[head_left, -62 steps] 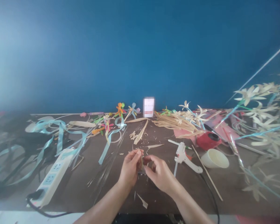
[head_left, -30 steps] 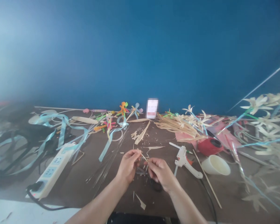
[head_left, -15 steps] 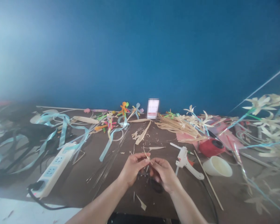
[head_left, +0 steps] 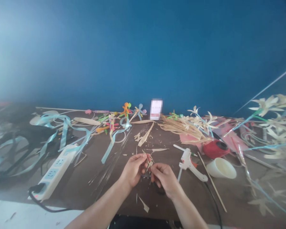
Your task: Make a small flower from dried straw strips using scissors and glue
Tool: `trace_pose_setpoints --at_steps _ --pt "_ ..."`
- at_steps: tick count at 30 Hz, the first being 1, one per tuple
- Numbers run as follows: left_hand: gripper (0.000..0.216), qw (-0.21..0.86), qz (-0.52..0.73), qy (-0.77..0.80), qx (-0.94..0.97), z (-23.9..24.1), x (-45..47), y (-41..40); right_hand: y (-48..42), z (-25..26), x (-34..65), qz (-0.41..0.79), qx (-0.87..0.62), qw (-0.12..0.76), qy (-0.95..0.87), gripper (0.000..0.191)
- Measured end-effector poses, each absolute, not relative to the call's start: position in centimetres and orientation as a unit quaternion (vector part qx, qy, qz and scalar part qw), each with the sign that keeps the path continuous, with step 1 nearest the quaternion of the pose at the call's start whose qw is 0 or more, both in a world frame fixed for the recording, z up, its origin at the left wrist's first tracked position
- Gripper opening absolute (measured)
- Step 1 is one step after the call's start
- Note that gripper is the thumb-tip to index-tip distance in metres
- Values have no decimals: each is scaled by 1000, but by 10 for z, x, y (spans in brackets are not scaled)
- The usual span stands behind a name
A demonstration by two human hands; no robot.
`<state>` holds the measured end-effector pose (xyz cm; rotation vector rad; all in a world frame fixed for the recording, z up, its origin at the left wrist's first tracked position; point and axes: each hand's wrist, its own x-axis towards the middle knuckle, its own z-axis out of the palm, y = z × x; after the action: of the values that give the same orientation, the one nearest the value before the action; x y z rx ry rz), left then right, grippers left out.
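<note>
My left hand [head_left: 132,168] and my right hand [head_left: 164,177] meet over the brown table [head_left: 81,184], fingers pinched together. Between the fingertips they hold a small pale straw strip [head_left: 148,161] with thin ends sticking up. Something dark lies on the table just under my hands; I cannot make it out. A cut straw scrap [head_left: 144,205] lies near my wrists.
A white glue gun [head_left: 189,163], a red tape roll [head_left: 215,149] and a cream cup [head_left: 221,168] lie to the right. Straw strips [head_left: 183,127] and straw flowers [head_left: 269,106] fill the right side. A power strip [head_left: 56,170] and blue ribbons [head_left: 64,133] lie left.
My hands have stayed together at the same spot, turning the straw strip between the fingertips. The view has shifted slightly.
</note>
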<state>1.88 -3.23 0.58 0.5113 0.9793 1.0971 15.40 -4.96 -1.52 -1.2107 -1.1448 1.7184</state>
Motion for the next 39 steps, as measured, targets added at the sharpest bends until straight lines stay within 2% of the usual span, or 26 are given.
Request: trace_pose_setpoints --at_steps 6,9,11,14,15,18,20,28,33,35,37,39 --pt "20 722 495 428 225 6 19 -35 -56 -16 151 634 -493 358 -476 35" --pt "20 710 502 433 238 5 18 -36 -57 -15 156 596 -510 319 -532 38" --pt "20 697 501 446 253 8 14 -35 -59 -13 165 517 -536 285 -604 33" --pt "19 678 475 470 306 16 5 -36 -63 -14 179 336 -572 213 -718 9" --pt "19 674 460 476 328 19 2 -37 -65 -15 182 285 -576 179 -745 7" --pt "20 668 415 493 372 27 -6 -41 -72 -19 185 195 -575 85 -790 18" --pt "20 670 395 501 381 31 -8 -44 -74 -20 184 168 -571 54 -802 23" --pt "22 712 352 476 379 35 -14 -45 -65 -14 184 143 -560 -23 -816 34" --pt "23 705 336 476 404 35 -14 -44 -63 -17 187 139 -586 -45 -797 23" --pt "24 705 330 476 409 36 -13 -43 -60 -16 191 159 -598 -30 -785 16" --pt "24 703 326 477 415 37 -13 -42 -55 -14 199 203 -613 20 -764 11" --pt "25 697 322 481 424 38 -14 -41 -50 -11 209 302 -607 91 -729 6"
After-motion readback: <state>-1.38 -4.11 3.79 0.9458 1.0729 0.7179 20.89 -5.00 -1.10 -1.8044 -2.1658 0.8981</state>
